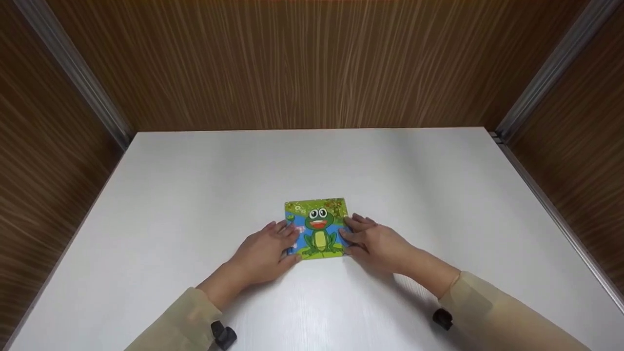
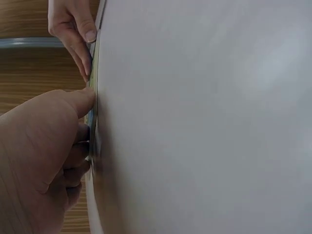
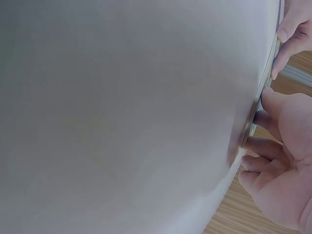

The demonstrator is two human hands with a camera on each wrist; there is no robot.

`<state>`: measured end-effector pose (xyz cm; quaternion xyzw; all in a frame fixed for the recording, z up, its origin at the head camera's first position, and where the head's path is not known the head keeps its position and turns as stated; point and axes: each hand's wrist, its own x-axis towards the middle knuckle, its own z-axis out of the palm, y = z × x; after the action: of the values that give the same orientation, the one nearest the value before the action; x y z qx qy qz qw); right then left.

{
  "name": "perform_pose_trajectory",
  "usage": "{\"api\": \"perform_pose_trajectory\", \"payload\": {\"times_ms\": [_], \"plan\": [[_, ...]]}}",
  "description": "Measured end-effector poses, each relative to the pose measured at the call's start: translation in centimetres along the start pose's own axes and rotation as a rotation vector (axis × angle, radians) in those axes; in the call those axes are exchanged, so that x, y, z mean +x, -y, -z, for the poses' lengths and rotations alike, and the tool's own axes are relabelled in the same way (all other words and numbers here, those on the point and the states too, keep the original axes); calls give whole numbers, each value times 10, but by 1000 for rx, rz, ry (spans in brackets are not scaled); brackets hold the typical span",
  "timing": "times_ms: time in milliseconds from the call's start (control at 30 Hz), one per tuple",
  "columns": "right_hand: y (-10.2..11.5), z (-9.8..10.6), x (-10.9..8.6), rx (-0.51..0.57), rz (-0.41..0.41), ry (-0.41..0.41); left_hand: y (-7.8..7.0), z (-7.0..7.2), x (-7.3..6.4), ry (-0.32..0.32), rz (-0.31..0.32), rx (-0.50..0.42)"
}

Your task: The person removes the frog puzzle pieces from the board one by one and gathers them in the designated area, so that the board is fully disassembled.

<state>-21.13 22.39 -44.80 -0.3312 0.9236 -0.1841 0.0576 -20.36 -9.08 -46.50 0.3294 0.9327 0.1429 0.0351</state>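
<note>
A small square frog picture board (image 1: 319,241) lies flat on the white table, with a green frog on a blue and green scene. My left hand (image 1: 265,253) rests at its left side, fingertips over the edge and thumb by the near left corner. Along the right side, the fingertips of my right hand (image 1: 382,246) touch the edge, thumb near the near right corner. Seen almost edge-on in the left wrist view, the board (image 2: 94,105) is thin, with the left hand's thumb and fingers on it. Fingertips cover parts of both side edges.
The white table (image 1: 195,185) reaches back to a brown wood-grain wall (image 1: 312,63). Similar panels (image 1: 44,146) stand at either side, with grey metal strips (image 1: 73,63) in the corners. Small black devices (image 1: 224,335) sit at both sleeve cuffs.
</note>
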Motion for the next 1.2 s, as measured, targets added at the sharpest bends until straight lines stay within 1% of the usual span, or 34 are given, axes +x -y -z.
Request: {"api": "perform_pose_trajectory", "payload": {"times_ms": [133, 300, 500, 667, 967, 1200], "plan": [[4, -3, -5, 22, -5, 0, -3, 0, -5, -5, -1, 13], [7, -5, -11, 39, -10, 0, -6, -2, -10, -12, -5, 8], [10, -7, -16, 38, 15, 0, -8, -3, -17, -13, 1, 11], [11, -8, -18, 46, 10, -14, -9, -2, -19, -4, 13, 12], [18, -8, -22, 35, -21, 5, -8, -4, -25, -34, -20, 17], [17, -9, -23, 7, 3, -17, -7, -5, -24, -29, -30, 35]]}}
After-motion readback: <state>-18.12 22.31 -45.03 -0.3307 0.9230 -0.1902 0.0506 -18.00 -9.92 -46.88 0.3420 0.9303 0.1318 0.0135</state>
